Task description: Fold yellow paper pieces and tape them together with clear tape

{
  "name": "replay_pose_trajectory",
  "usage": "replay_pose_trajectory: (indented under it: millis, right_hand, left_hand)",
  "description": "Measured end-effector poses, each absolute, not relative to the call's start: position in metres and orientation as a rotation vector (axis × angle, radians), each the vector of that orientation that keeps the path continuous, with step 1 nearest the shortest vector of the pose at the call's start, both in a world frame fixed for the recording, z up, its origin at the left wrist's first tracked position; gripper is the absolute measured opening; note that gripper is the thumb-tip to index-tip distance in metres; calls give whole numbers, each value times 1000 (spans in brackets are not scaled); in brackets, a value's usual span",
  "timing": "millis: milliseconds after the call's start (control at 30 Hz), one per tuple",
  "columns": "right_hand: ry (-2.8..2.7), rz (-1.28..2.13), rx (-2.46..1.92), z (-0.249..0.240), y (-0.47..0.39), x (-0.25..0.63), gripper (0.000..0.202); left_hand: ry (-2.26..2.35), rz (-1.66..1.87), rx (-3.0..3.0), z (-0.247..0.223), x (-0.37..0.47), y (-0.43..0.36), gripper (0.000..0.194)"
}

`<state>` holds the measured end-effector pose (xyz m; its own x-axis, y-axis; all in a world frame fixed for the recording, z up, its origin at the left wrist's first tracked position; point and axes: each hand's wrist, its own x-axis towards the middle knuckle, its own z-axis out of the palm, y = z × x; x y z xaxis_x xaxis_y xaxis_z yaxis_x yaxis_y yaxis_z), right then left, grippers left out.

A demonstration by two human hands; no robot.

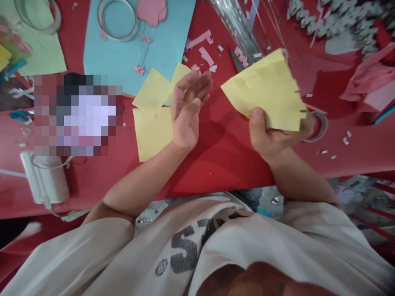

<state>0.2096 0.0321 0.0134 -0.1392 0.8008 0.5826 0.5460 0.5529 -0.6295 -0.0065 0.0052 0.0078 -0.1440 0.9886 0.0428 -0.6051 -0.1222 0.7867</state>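
Above the red desk [222, 164], on the right, notched yellow paper [271, 90] is being pinched by the right grip [268, 137], thumb on top; the left grip [189, 111] is being held open, seemingly empty, near yellow sheets [152, 133]. Apparently the paper is being steadied; gentle support is being called for next.

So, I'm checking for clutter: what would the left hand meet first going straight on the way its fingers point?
The left hand would probably meet the pink and white paper scraps just ahead on the red table first, though its height is unclear and it might pass over them.
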Motion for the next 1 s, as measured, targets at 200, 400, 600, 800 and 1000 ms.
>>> replay_pose_trajectory:
  millis: [200, 400, 600, 800, 1000]
  right_hand:
    - [-2114, 239, -1181, 10, 37, 188, 33]
    - [-2021, 156, -1180, 16, 35, 187, 32]
    - [-1997, 201, -1186, 26, 30, 189, 23]
    - [-2073, 133, -1166, 27, 32, 190, 29]
    - [-1945, 104, -1220, 28, 32, 200, 25]
  left_hand:
    - [853, 1704, 714, -1, -8, 9, 47]
    - [851, 1743, 762, 1, -5, 6, 32]
    - [852, 1683, 772, -1, -7, 6, 40]
    - [803, 1692, 731, -1, -7, 8, 37]
    - [807, 1673, 685, 2, -7, 7, 36]
